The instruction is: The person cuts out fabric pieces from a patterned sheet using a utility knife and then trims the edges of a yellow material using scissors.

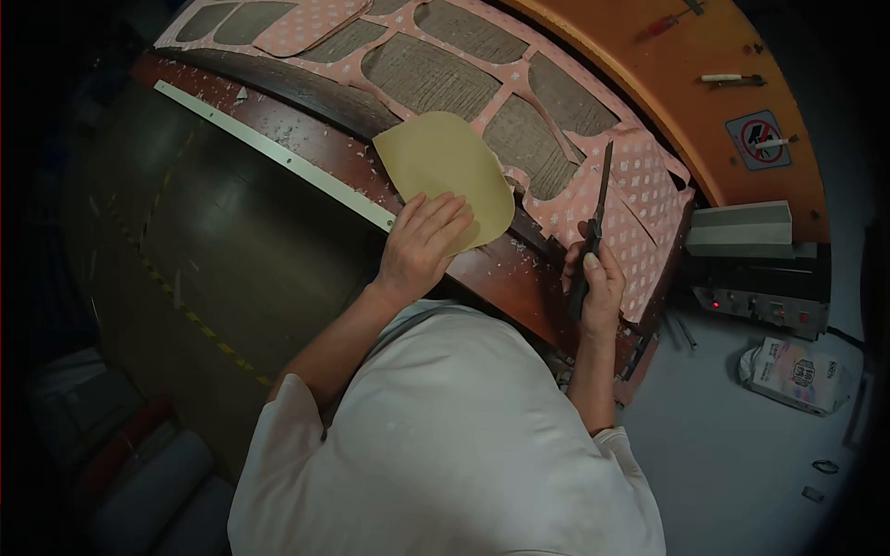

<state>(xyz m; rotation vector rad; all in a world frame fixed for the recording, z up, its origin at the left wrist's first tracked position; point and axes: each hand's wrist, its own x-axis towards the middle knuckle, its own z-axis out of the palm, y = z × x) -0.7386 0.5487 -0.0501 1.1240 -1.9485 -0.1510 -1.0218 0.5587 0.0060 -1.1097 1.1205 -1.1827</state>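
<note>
My left hand (422,246) grips the lower edge of a flat yellow-tan piece with rounded corners (450,171), its fingers across the top face and its thumb hidden. The piece lies over the front part of the bench. My right hand (598,283) is closed around the dark handles of a pair of scissors (603,190), with the closed blades pointing up and away from me. Behind both hands spreads a pink patterned sheet (649,181) with several large cut-outs, and grey-brown material (533,144) shows through them.
A pale metal strip (287,160) edges the dark red bench (491,273), which is scattered with scraps. An orange panel (714,42) with hanging tools curves along the back. On the right are a control box (760,306) with a red light and a white package (795,371).
</note>
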